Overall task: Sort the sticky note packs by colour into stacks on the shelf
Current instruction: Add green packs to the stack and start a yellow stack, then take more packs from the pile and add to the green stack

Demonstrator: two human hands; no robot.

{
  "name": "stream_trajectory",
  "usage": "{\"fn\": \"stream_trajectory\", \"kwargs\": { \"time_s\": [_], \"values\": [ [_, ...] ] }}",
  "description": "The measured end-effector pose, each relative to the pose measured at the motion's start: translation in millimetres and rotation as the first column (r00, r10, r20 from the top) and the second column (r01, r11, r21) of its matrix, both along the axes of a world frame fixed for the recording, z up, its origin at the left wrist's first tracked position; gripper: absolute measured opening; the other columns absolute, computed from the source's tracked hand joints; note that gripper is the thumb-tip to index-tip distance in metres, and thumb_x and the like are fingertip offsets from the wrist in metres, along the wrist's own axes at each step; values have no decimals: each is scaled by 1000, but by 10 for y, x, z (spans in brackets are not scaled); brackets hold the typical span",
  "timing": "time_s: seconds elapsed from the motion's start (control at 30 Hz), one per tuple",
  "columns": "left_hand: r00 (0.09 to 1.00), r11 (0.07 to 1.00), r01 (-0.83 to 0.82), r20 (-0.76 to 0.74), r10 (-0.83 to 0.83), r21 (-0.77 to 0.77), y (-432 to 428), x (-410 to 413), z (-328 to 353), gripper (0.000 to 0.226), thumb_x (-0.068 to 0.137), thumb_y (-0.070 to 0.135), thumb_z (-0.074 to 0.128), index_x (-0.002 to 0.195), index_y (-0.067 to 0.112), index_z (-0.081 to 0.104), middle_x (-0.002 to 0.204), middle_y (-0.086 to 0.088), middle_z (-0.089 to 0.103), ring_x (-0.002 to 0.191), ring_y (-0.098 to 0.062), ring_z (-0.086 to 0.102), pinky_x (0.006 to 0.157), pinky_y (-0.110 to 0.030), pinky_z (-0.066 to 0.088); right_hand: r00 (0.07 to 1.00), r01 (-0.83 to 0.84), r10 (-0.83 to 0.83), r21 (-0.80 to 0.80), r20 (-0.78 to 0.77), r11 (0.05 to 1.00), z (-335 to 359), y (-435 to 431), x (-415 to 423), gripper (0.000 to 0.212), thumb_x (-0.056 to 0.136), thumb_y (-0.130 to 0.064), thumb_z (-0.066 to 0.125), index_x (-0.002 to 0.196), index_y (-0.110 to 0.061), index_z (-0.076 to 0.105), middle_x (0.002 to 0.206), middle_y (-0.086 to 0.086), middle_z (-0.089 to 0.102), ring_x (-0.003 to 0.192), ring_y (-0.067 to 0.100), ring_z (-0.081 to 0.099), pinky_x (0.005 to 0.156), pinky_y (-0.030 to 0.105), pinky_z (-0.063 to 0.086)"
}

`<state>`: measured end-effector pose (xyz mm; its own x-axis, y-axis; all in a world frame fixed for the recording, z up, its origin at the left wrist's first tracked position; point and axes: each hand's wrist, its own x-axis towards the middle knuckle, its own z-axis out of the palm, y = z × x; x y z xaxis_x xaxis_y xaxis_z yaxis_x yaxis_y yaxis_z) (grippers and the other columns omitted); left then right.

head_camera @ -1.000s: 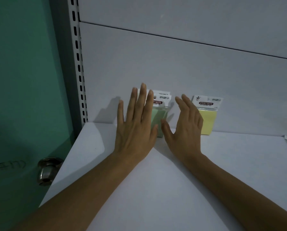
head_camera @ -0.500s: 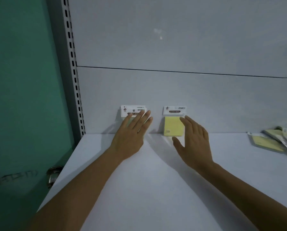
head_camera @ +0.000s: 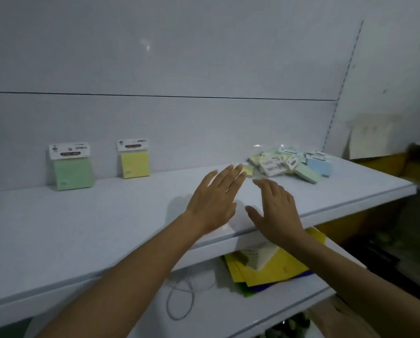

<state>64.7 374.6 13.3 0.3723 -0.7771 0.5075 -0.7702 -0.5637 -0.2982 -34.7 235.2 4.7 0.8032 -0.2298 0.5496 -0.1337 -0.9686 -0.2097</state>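
A green sticky note pack (head_camera: 71,167) leans upright against the back panel at the far left of the white shelf (head_camera: 82,223). A yellow pack (head_camera: 134,159) leans a little to its right. At the right end lies a loose pile of packs (head_camera: 292,164) in yellow, green and blue. My left hand (head_camera: 216,198) hovers over the shelf's middle with straight fingers, its tips near a yellow pack (head_camera: 248,170) at the pile's left edge. My right hand (head_camera: 274,208) floats beside it, fingers relaxed. Both hands hold nothing.
Below the shelf's front edge, a lower shelf holds yellow and blue sheets (head_camera: 272,269), a white perforated item (head_camera: 255,256) and a thin white cable (head_camera: 182,296). A pale paper (head_camera: 372,137) hangs on the wall at right.
The view has swung right. Both hands have left the green and yellow leaning packs and moved right across the shelf toward the loose pile, which is now in full view.
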Motion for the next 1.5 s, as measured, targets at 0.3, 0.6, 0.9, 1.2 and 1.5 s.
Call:
{"fn": "stream_trajectory", "kwargs": {
  "time_s": [0.3,0.6,0.9,1.2,1.5],
  "values": [
    [997,999,47,-64,-46,8,-1115,-584,-145,71,93,41,40,150,16,5,160,-5,5,146,-20,11,116,-36,14,990,108,-102,53,-100,993,-285,-1077,-974,59,89,-42,54,141,-23,32,148,2,36,136,21,32,108,38,27],
    [970,996,88,-228,-81,21,-1681,-270,-93,66,94,43,40,149,15,15,159,-4,12,144,-20,15,114,-35,21,998,67,-61,243,-32,968,-294,-1697,-757,49,88,-34,58,133,-24,41,135,-3,46,121,15,44,99,38,40],
    [891,987,-98,-454,29,-130,-2537,713,-72,70,92,43,47,148,13,17,158,-6,15,145,-24,12,117,-42,20,998,2,11,221,-56,975,-198,-2372,-204,45,88,-38,59,130,-26,46,137,-4,44,125,15,42,103,37,37],
    [903,930,-170,-429,15,-325,-2765,939,-326,52,82,42,61,127,19,47,135,1,45,125,-23,38,97,-37,32,984,47,4,279,-179,959,-129,-2980,548,50,86,-46,59,128,-22,48,137,1,46,123,18,43,98,33,38],
    [854,915,-310,-498,150,-257,-2755,958,-377,80,80,58,57,145,22,27,155,-2,24,141,-20,19,112,-38,19,930,38,54,242,-363,970,255,-3307,1556,92,52,-57,81,124,-17,42,111,-1,57,100,22,57,74,31,41]
  ]
}}
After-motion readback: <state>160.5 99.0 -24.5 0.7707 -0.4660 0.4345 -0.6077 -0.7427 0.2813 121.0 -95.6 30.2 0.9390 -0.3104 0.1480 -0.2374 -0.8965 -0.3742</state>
